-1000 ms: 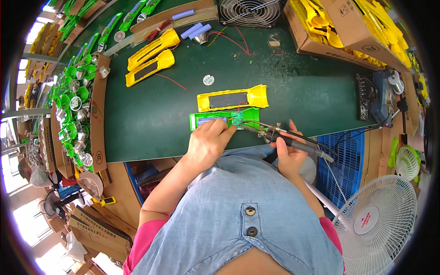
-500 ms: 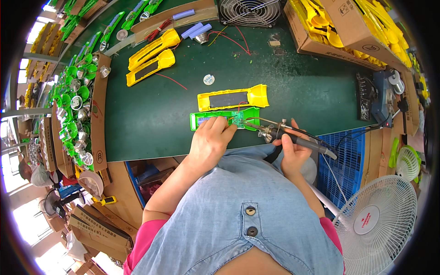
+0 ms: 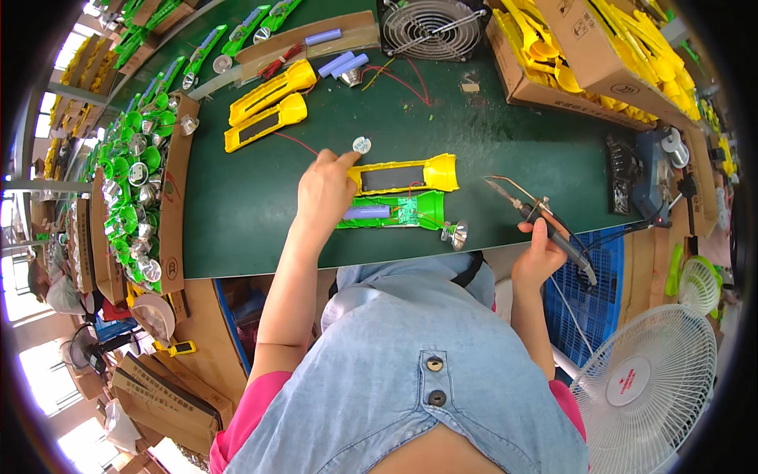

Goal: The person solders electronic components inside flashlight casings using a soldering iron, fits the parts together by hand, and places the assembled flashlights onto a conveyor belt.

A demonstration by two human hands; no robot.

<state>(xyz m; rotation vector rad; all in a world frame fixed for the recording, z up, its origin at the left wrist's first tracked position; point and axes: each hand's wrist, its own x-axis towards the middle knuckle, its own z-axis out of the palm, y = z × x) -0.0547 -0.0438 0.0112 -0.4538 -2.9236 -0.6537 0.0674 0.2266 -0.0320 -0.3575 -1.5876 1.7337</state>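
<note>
My left hand is over the left ends of the flashlight shells, index finger stretched toward a small round white disc; its other fingers are partly hidden. Just right of it lies a yellow shell half with a dark panel inside. Nearer me, a green shell half holds a purple battery cell and a green circuit board with thin wires. A silver reflector sits at its right end. My right hand grips a soldering iron, tip raised away from the board.
Further back lie two yellow shells, purple cells and red wires. A carton of green parts stands left, cartons of yellow parts back right. A square fan and a solder spool border the bench.
My left hand has left the circuit board and moved up and left, toward the white disc. My right hand has drawn the soldering iron away from the board to the right.
</note>
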